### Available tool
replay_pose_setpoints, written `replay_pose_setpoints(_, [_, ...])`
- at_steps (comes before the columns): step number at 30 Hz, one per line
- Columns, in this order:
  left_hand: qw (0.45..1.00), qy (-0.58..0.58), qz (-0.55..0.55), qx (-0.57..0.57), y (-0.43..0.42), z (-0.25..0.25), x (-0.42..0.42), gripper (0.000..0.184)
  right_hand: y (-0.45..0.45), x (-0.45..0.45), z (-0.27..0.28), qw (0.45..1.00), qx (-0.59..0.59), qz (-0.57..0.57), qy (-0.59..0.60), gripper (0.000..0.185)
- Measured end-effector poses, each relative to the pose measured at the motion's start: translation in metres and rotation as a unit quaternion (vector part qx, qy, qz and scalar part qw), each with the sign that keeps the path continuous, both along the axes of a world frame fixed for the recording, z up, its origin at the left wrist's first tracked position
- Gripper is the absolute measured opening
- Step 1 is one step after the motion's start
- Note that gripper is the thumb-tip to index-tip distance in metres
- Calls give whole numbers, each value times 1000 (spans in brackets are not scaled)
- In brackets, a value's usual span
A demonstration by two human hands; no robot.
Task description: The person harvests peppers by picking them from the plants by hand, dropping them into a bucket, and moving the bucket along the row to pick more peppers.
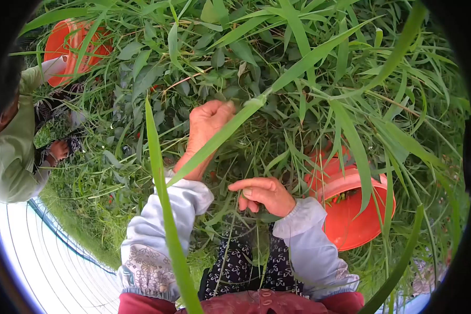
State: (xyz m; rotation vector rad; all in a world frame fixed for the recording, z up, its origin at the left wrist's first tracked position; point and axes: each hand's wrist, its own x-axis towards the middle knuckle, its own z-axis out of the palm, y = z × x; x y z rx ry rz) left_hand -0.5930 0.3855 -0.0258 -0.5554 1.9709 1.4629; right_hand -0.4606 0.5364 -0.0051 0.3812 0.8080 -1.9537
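Note:
My left hand (206, 123) is closed in the leafy plants (178, 83), thumb against the curled fingers. What it pinches among the dark leaves is hidden. Lower and to the right, my right hand (267, 194) has its index finger stretched to the left and its other fingers curled in. I cannot make out what lies in the palm. Beside it, a tilted orange bucket (356, 222) holds some small green and reddish pieces, too small to name surely. A long grass blade (214, 141) crosses in front of my left wrist.
Another person in a green sleeve (15, 152) crouches at the left, a hand (59, 150) low by the knee. An orange bucket (63, 47) stands near them, partly behind grass. White sheeting (57, 251) lies at lower left. Tall grass (350, 136) overhangs the right side.

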Motion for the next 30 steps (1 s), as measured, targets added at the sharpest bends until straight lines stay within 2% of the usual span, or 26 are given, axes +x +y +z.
replay_pose_setpoints(1, [1000, -4, -1, -2, 5, 0, -2, 23, 2, 7, 2, 998, -14, -37, -58, 31])
replay_pose_setpoints(2, [977, 36, -196, -78, 9, -1, -3, 25, 1, 12, 4, 990, -28, -72, -116, 33])
replay_pose_setpoints(3, [909, 79, -382, -149, 13, -4, -8, 28, 0, 16, 2, 990, -30, -72, -116, 33])
replay_pose_setpoints(4, [908, 80, -384, -148, 11, -16, -13, 28, -1, 19, -2, 989, -39, -78, -123, 32])
replay_pose_setpoints(6, [796, 196, -482, -308, -7, -58, -14, 25, -4, 27, -6, 985, -46, -88, -138, 32])
replay_pose_setpoints(7, [689, 182, -602, -361, -29, -78, -20, 24, -7, 28, -8, 989, -40, -72, -120, 31])
replay_pose_setpoints(8, [671, 71, -624, -394, -17, -44, -34, 24, -8, 29, -9, 993, -33, -56, -102, 30])
replay_pose_setpoints(10, [567, 11, -708, -422, -60, -73, -34, 21, -7, 32, -11, 994, -26, -44, -99, 30])
replay_pose_setpoints(11, [543, -5, -718, -436, -75, -62, -34, 20, -7, 34, -13, 995, -13, -26, -92, 30])
replay_pose_setpoints(12, [521, 28, -711, -472, -95, -59, -33, 18, -9, 37, -14, 996, -1, -8, -86, 30])
replay_pose_setpoints(13, [432, 208, -736, -479, -127, -58, -32, 16, -10, 40, -17, 996, -4, -10, -88, 30])
replay_pose_setpoints(14, [499, 68, -722, -475, -115, -38, -48, 15, -12, 43, -21, 995, -16, -22, -91, 28])
replay_pose_setpoints(16, [556, 94, -696, -445, -137, -41, -67, 19, -15, 47, -23, 995, -27, -35, -93, 27])
replay_pose_setpoints(19, [602, 156, -636, -456, -130, -37, -80, 27, -22, 49, -26, 995, -36, -51, -76, 27])
replay_pose_setpoints(20, [602, 155, -636, -457, -129, -34, -83, 27, -23, 47, -26, 996, -23, -35, -78, 27])
replay_pose_setpoints(22, [569, 195, -672, -431, -126, -27, -87, 23, -21, 46, -22, 997, -8, -16, -81, 27])
replay_pose_setpoints(23, [524, 128, -692, -479, -119, -28, -90, 17, -20, 44, -20, 997, 1, -12, -77, 27])
replay_pose_setpoints(24, [524, 129, -691, -481, -117, -26, -90, 17, -19, 42, -20, 997, 10, -9, -73, 27])
replay_pose_setpoints(26, [489, 133, -700, -503, -115, -24, -90, 12, -17, 43, -21, 998, 6, -14, -66, 27])
replay_pose_setpoints(30, [510, 193, -666, -509, -134, -56, -82, 12, -19, 45, -24, 997, 17, -22, -68, 27])
